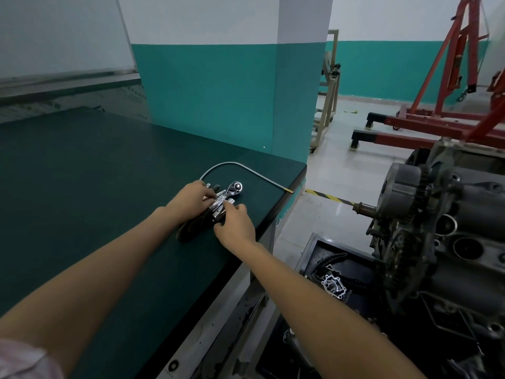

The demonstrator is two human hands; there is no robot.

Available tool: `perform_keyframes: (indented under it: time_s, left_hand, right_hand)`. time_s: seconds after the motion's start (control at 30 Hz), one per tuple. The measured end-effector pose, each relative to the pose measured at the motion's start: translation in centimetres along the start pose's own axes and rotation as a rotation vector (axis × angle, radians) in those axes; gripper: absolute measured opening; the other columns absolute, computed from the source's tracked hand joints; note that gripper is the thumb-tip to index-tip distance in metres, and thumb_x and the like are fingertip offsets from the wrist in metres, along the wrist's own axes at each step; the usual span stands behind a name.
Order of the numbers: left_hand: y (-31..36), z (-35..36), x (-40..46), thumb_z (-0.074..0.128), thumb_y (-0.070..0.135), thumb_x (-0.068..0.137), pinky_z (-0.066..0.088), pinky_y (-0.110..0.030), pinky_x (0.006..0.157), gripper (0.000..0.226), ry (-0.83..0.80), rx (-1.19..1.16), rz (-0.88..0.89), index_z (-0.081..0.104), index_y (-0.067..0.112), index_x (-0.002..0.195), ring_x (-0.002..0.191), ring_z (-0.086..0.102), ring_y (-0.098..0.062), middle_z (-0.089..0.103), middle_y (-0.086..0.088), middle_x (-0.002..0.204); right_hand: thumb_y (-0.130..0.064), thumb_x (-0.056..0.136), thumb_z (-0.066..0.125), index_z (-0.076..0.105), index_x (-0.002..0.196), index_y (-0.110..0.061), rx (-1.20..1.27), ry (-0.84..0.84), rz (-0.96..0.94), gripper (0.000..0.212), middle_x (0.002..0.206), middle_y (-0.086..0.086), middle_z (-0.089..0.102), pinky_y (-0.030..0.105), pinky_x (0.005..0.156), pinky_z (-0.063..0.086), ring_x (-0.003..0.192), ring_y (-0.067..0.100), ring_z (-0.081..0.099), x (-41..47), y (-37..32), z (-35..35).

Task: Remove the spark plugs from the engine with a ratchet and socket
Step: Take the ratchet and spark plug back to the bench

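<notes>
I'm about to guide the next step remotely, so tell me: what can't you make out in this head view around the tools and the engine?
- Sockets: mostly covered by the left hand and right hand; count and sizes unclear.
- Ratchet: handle partly hidden under the left hand.
- Engine: cut off by the right edge; spark plugs not visible, the wells too dark.

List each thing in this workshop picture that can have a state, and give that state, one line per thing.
ratchet: lying on the bench, not yet at the engine
socket: on the bench beside the ratchet, under the fingers
left hand: resting on the tools
right hand: fingertips on the socket
flexible rod: bent, lying on the bench
engine: partly stripped, gears exposed
bench: covered with a green mat
</notes>
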State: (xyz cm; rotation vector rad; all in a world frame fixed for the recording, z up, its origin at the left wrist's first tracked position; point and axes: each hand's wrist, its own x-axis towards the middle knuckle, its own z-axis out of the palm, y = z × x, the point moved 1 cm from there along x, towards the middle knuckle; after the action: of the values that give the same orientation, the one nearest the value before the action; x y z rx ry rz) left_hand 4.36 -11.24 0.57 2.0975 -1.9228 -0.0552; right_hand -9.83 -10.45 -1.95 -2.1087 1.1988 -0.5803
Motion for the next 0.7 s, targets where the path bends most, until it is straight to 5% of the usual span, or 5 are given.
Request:
perform_keyframes:
  time_s: [0.23, 0.43, 0.7]
  left_hand:
    - [0.0, -0.8, -0.5, 0.060, 0.013, 0.087, 0.043, -0.029, 0.081, 0.018, 0.009, -0.003, -0.026, 0.072, 0.007, 0.100, 0.093, 0.060, -0.022, 0.068, -0.010, 0.099]
    - [-0.5, -1.0, -1.1, 0.052, 0.013, 0.090, 0.046, -0.039, 0.091, 0.025, -0.100, -0.007, -0.087, 0.064, 0.017, 0.112, 0.105, 0.057, -0.021, 0.064, -0.004, 0.113]
    - [0.3, -0.1, -4.3, 0.043, 0.005, 0.090, 0.045, -0.037, 0.081, 0.033, 0.164, -0.132, -0.219, 0.062, 0.008, 0.116, 0.096, 0.056, -0.032, 0.059, -0.018, 0.112]
  right_hand:
    - [-0.020, 0.089, 0.051, 0.036, 0.137, -0.016, -0.069, -0.008, -0.035, 0.051, 0.123, 0.010, 0.038, 0.032, 0.073, 0.040, 0.098, 0.031, 0.054, -0.2, 0.1, 0.2]
    - [-0.020, 0.088, 0.051, 0.034, 0.137, -0.012, -0.074, -0.096, -0.046, 0.052, 0.123, 0.012, 0.035, 0.034, 0.078, 0.043, 0.098, 0.033, 0.054, -0.1, -0.1, -0.3]
    - [-0.013, 0.086, 0.049, 0.047, 0.119, -0.004, 0.047, -0.107, 0.029, 0.034, 0.121, 0.018, 0.043, 0.031, 0.087, 0.039, 0.106, 0.034, 0.049, -1.3, -0.8, -1.0]
